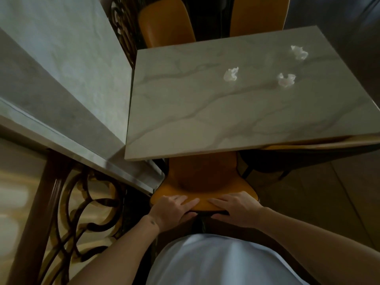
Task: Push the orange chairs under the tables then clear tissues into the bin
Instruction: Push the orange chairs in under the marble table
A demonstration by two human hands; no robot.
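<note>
Seen from above, both hands gripped the top edge of an orange chair's backrest at the lower centre of the frame. The left hand (172, 208) lay with fingers spread over the top and thumb behind; the right hand (234, 208) did the same just beside it, the fingertips nearly meeting. The chair (203, 177) stood at the near edge of a marble-patterned counter (185, 112), its seat partly hidden beneath the top.

Three crumpled tissues lay apart on the counter toward the upper right: one (231, 74) nearest the middle, one (286, 79) to its right, one (299, 52) farther up.

Two more orange chairs showed beyond the counter's far edge, at the top centre (164, 23) and just right of it (259, 13). An ornate railing (88, 194) filled the lower left. No bin was in view.
</note>
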